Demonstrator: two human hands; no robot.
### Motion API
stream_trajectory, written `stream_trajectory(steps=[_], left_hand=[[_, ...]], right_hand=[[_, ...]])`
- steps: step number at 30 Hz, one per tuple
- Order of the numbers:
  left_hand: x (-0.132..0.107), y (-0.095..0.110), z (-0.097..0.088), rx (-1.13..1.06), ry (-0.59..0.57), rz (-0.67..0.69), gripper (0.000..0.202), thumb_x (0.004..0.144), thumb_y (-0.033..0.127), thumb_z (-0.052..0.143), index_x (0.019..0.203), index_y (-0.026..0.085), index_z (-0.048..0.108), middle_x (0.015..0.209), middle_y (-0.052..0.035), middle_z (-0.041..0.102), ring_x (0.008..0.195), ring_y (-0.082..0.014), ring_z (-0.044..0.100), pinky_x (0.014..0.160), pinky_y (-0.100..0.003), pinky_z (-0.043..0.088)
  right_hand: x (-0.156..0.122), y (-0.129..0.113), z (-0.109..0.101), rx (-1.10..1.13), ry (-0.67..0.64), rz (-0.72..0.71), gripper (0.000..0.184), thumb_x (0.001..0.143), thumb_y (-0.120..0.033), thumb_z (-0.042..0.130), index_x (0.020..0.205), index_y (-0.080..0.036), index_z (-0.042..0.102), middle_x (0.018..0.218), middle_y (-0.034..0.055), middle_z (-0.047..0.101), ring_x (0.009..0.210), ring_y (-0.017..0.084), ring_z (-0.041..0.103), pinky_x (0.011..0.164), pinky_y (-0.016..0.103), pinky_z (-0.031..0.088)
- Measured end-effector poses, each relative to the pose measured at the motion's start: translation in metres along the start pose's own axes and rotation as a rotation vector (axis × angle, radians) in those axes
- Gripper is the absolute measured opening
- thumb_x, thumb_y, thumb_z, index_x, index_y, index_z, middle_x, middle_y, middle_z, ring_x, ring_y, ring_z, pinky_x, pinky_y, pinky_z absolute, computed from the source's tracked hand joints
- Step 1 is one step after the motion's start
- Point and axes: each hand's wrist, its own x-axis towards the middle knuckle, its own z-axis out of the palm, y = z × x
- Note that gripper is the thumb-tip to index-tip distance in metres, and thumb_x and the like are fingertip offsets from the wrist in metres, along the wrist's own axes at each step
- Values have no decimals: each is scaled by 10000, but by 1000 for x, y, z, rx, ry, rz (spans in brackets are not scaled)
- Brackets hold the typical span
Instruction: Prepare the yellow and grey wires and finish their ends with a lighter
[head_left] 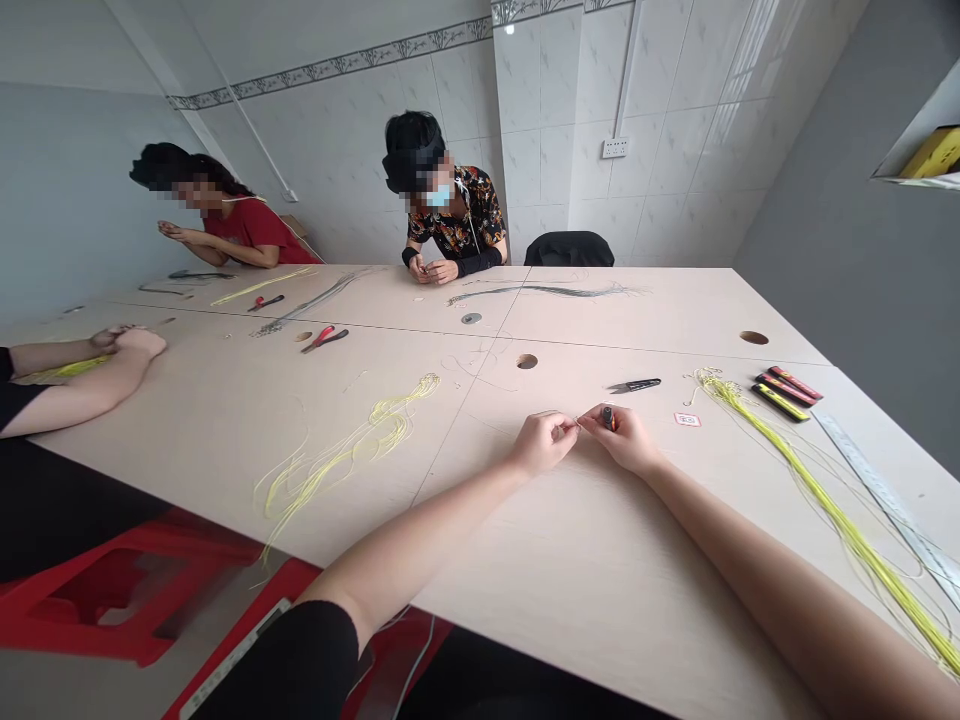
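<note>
My left hand is closed in a pinch above the table, its fingertips meeting those of my right hand. What lies between the fingertips is too small to make out. My right hand is closed too, with a small black-and-orange stick-shaped object held in it and its dark end showing above the fingers. Just beyond my right hand lies a pair of black thread snips. A small red-and-white label is to its right, beside a long bundle of yellow cord.
Several red and yellow packs and a clear ruler lie at the right. Loose yellow cords spread at left. Red-handled pliers, dark cords and a table hole are farther off. Co-workers sit across and left.
</note>
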Motion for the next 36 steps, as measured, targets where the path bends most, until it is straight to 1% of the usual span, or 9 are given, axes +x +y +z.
stream_trajectory(steps=[5,9,17,24,29,36], left_hand=[[-1,1,0,-42,19,-56,166,764,254,560,650,145,615,533,27,517,511,-84,405,533,-217,358],[-1,2,0,-84,18,-101,177,755,277,567,644,145,603,524,33,500,496,-80,385,516,-218,341],[-2,2,-1,-95,12,-123,175,748,287,564,642,148,581,539,34,503,496,-77,379,518,-219,333],[-2,2,-1,-129,6,-122,211,759,318,558,629,153,552,483,56,412,459,-67,312,474,-213,288],[-2,1,-1,-130,3,-126,218,759,330,561,632,152,561,477,57,405,463,-70,319,476,-213,292],[-2,5,-3,-112,-3,-119,207,755,295,545,600,158,532,476,59,389,465,-70,311,483,-214,296]], right_hand=[[1,0,0,-23,-15,-28,424,794,-552,505,725,-148,612,672,39,589,624,131,464,593,269,372],[1,0,0,-23,-18,-6,416,792,-549,504,734,-151,612,674,33,579,628,132,464,600,270,369],[0,-2,-1,-22,-25,-5,420,793,-549,498,712,-147,591,634,17,525,609,120,418,584,266,345],[0,-4,0,-35,-30,-36,412,814,-545,468,697,-161,560,631,11,516,606,120,417,588,270,340],[0,-2,0,-60,-13,-39,349,807,-489,471,718,-164,560,632,9,513,595,118,413,582,264,336],[-1,-2,0,-74,-13,-45,257,761,-398,465,727,-165,569,643,13,529,580,112,399,570,257,326]])
